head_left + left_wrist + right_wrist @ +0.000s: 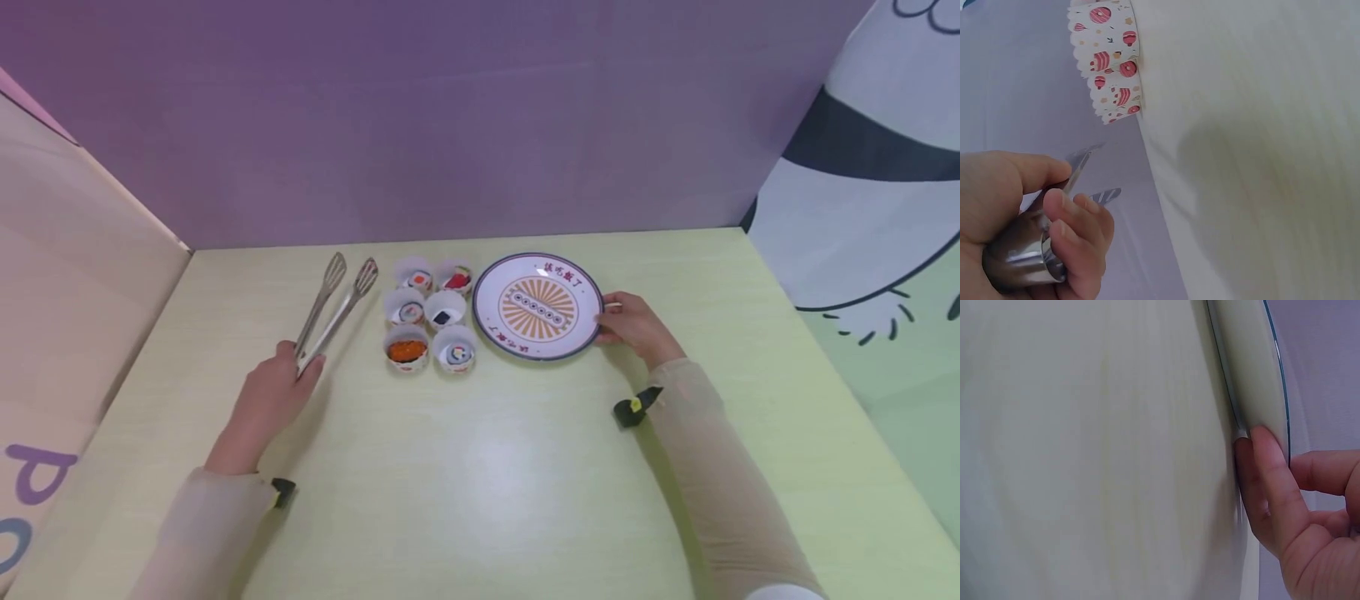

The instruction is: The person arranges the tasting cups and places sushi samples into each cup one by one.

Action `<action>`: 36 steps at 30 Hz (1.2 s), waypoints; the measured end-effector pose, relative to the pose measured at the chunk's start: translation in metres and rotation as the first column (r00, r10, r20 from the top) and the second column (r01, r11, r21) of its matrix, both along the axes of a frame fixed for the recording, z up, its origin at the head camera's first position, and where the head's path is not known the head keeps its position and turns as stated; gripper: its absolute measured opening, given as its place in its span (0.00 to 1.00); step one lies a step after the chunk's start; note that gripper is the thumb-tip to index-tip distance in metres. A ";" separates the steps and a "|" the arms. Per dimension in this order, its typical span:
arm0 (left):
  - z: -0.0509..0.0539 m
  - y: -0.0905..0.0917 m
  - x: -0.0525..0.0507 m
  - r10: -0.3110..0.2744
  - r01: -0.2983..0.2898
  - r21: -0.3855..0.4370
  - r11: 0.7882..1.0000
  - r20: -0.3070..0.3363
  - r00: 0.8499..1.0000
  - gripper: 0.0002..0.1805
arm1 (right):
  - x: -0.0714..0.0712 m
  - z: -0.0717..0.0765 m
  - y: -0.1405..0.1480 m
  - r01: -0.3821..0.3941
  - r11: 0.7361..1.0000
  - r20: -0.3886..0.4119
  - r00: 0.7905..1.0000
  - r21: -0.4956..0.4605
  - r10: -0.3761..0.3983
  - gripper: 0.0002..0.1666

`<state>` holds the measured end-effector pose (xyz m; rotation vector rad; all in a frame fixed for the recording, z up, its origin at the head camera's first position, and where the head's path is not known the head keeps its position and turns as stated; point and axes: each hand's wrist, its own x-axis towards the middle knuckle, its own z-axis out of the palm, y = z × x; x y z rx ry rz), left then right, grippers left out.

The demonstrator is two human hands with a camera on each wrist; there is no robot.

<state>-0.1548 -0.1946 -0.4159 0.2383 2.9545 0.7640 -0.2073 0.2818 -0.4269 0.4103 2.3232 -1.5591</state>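
Observation:
On the left of the head view, my left hand (272,393) holds metal tongs (365,277) by the handle end, their two slotted heads spread apart and pointing away. Its fingers wrap the shiny handle (1022,256) in the left wrist view. My right hand (636,327) pinches the right rim of a round white plate (538,308) with a dark blue edge and an orange ray pattern. Fingertips (1267,442) lie under the rim in the right wrist view. Between the tongs and plate, several patterned paper cups (1107,37) hold sushi-like pieces, one orange-topped (407,351).
A pale wood-grain table (480,483) carries everything. Behind it rises a purple wall panel (465,125). Printed panels stand at the left (67,275) and right (885,225). The cups sit close against the plate's left side.

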 end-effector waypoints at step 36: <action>-0.011 0.035 -0.045 0.073 -0.039 -0.157 0.987 0.220 0.973 0.27 | -0.002 -0.001 0.000 0.024 0.999 0.033 0.999 0.030 -0.025 0.28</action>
